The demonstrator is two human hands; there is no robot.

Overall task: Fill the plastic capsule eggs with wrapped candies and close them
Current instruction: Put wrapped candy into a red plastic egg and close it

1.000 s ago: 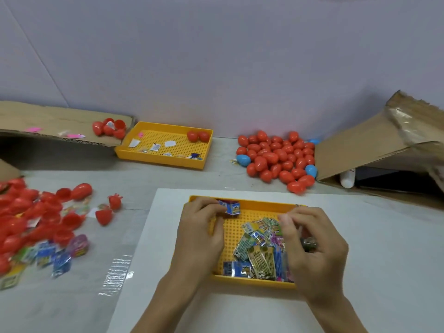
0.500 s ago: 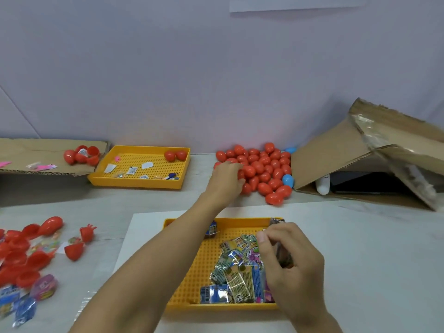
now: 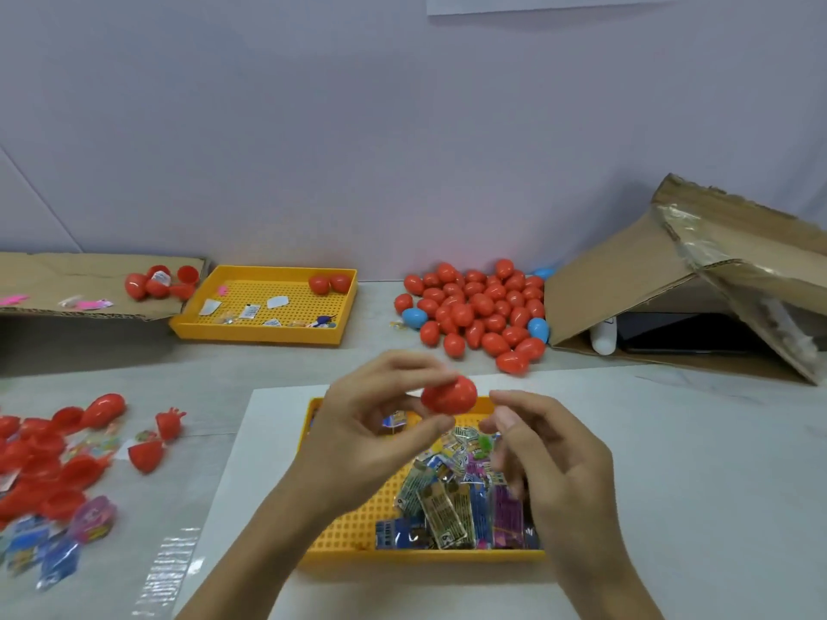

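Observation:
My left hand pinches a closed red capsule egg between thumb and fingertips, above the far edge of the near yellow tray. A heap of wrapped candies fills the tray's right half. My right hand hovers just right of the egg without touching it. Its fingers are curled and blurred, with a wrapped candy tucked in them and mostly hidden. A pile of closed red eggs with a few blue ones lies at the back.
Open red egg halves and candy packets are scattered at the left. A second yellow tray with two red eggs stands at the back left, beside flat cardboard. A tilted cardboard box stands at the right. The near tray sits on a white sheet.
My left hand let go of the near tray, reached to the egg pile at the back, and came back holding a red egg. My right hand rose slightly from the candies.

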